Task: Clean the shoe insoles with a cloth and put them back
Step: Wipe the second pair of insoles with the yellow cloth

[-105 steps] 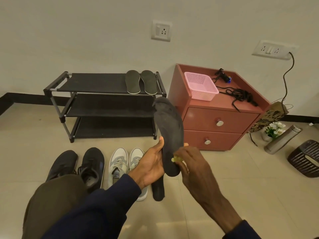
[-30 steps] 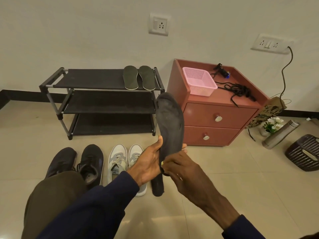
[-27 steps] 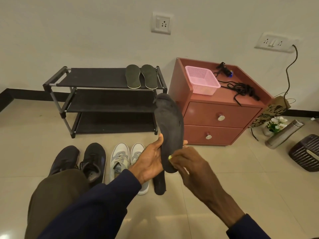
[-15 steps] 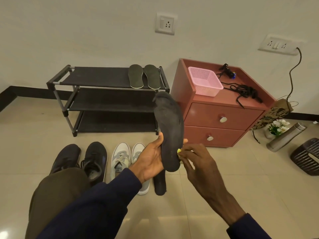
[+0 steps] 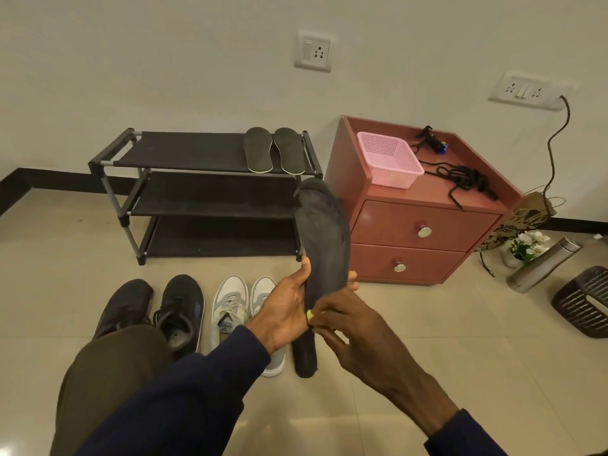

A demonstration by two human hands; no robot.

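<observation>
My left hand (image 5: 283,311) grips a dark grey insole (image 5: 324,238) near its heel and holds it upright, toe end up. My right hand (image 5: 348,320) covers the insole's heel end and pinches a small yellow cloth (image 5: 309,314), of which only a scrap shows. A second dark insole (image 5: 305,355) lies on the floor below both hands. Two more dark insoles (image 5: 274,149) lie side by side on the top shelf of the shoe rack (image 5: 184,153). On the floor stand a black pair of shoes (image 5: 158,307) and a white pair of sneakers (image 5: 237,304).
A red two-drawer cabinet (image 5: 414,232) stands to the right, with a pink basket (image 5: 390,162) and black laces (image 5: 467,176) on top. Further right on the floor are a paper bag, a flower pot, a steel bottle (image 5: 543,264) and a dark basket (image 5: 585,301). My knee (image 5: 112,373) is at lower left.
My right hand with the yellow cloth has slid down from the insole's right edge to its heel end. The left hand keeps the insole upright in the same place.
</observation>
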